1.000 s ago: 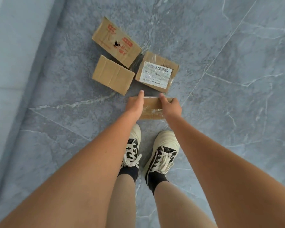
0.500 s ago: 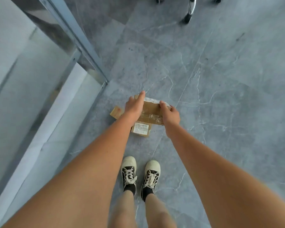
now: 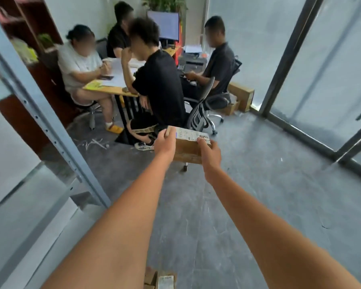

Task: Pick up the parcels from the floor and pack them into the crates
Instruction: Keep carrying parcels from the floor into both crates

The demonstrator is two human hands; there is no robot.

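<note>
Grey floor underfoot; both hands, left hand and right hand, grip 1 cardboard parcel; fingers should hold its ends level en route to a crate.

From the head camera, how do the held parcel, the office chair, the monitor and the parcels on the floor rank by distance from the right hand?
1. Held parcel, in the right hand.
2. Office chair, just beyond.
3. Floor parcels, at the bottom edge, near the feet.
4. Monitor, far back.
</note>
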